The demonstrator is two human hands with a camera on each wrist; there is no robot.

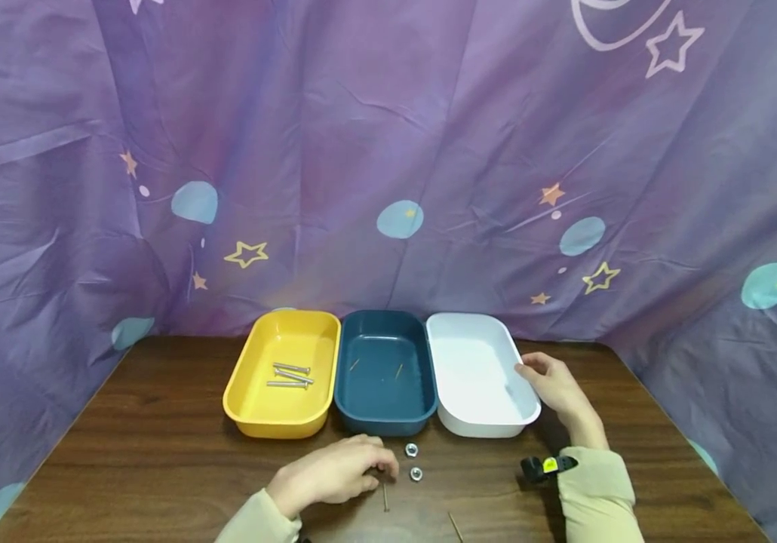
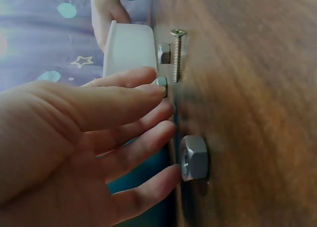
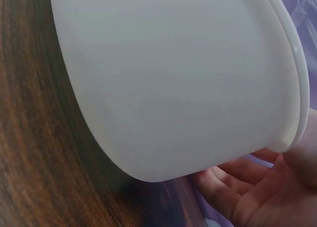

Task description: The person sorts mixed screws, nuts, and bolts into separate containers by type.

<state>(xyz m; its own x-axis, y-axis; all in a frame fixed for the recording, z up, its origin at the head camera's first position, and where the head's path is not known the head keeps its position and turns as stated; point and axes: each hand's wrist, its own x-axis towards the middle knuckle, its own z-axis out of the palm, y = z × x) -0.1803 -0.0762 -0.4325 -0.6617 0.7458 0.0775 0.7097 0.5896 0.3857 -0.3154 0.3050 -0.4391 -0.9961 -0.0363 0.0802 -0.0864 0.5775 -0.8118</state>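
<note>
My left hand (image 1: 337,469) is low over the table in front of the blue tray, its fingers loosely bent with nothing seen between them. In the left wrist view a large hex nut (image 2: 194,157) sits by the little finger; the hand hides it in the head view. Just beyond the fingertips are two more hex nuts (image 1: 412,450) (image 1: 416,474) and a thin brass screw (image 1: 385,498). My right hand (image 1: 554,385) holds the right rim of the white tray (image 1: 483,430), fingers along the outer wall, thumb at the rim.
A yellow tray (image 1: 280,428) with several long bolts (image 1: 291,373) stands left of the blue tray (image 1: 386,427), in which two thin screws (image 1: 398,371) lie. Another screw (image 1: 456,526) lies near the front edge. A patterned purple cloth (image 1: 361,151) hangs behind the table.
</note>
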